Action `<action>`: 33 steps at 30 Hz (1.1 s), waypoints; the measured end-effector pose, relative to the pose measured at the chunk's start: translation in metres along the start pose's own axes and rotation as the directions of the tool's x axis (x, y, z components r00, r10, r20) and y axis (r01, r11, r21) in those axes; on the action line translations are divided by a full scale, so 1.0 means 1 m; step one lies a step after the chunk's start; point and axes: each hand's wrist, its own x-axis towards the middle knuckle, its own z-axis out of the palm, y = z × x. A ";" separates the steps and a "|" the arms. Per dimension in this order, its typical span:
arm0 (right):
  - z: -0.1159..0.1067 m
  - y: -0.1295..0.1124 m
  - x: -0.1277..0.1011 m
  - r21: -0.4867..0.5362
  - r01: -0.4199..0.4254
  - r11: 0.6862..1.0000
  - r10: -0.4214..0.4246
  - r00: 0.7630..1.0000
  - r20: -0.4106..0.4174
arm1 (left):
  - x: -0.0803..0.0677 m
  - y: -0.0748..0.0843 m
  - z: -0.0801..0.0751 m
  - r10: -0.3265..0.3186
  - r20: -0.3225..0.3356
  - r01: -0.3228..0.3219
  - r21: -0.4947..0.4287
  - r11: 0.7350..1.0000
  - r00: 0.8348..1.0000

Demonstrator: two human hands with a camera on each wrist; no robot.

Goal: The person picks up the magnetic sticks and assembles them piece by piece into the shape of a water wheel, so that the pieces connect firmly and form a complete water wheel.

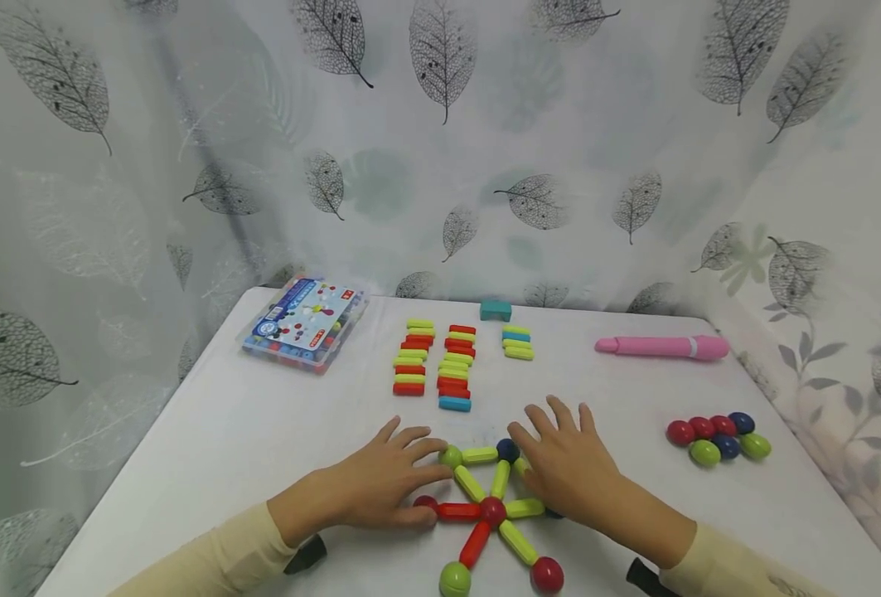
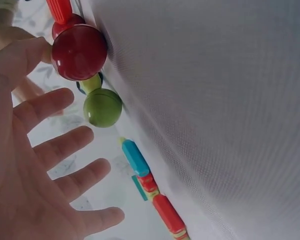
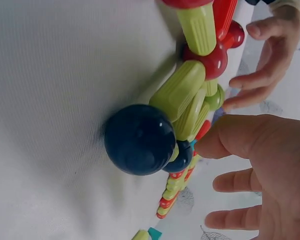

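Note:
A spoked figure of yellow and red rods with balls at the ends lies on the table, joined around a red centre ball (image 1: 493, 511). My left hand (image 1: 384, 485) is at its left side with fingers spread. In the left wrist view, its thumb touches the near red ball (image 2: 80, 52), while the other fingers stretch past a green ball (image 2: 103, 107). On the opposite side my right hand (image 1: 570, 464) reaches over a yellow rod, fingers spread and partly covering it. A dark blue ball (image 1: 508, 450) sits by those fingertips; another dark blue ball (image 3: 140, 140) shows large in the right wrist view.
Behind the figure lie columns of red, yellow and blue rods (image 1: 455, 369) and a teal block (image 1: 496, 311). A labelled plastic case (image 1: 306, 323) is at the back left. A pink wand-like item (image 1: 662, 347) and a cluster of loose balls (image 1: 723, 424) lie at the right.

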 end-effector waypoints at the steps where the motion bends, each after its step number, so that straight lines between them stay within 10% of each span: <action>1: -0.001 -0.001 -0.002 -0.013 0.015 1.000 -0.015 1.000 -0.003 | 0.001 -0.001 0.000 0.001 -0.003 -0.001 -0.008 1.000 1.000; 14: -0.003 -0.006 -0.028 0.047 0.105 0.993 -0.111 0.985 0.134 | 0.009 -0.009 0.000 -0.004 0.019 0.006 -0.092 0.996 1.000; 22: 0.015 0.010 -0.015 0.003 0.131 0.991 -0.131 0.990 0.051 | 0.002 -0.002 -0.003 -0.012 0.033 0.014 -0.063 0.998 0.999; 27: 0.022 0.018 0.012 -0.080 0.177 0.981 -0.179 0.984 -0.013 | -0.004 0.010 -0.004 0.132 0.006 -0.132 -0.037 0.991 0.991; 33: 0.018 0.010 0.043 -0.112 0.347 0.931 -0.353 0.935 -0.033 | -0.009 0.026 -0.003 0.329 0.007 -0.329 -0.001 0.944 0.944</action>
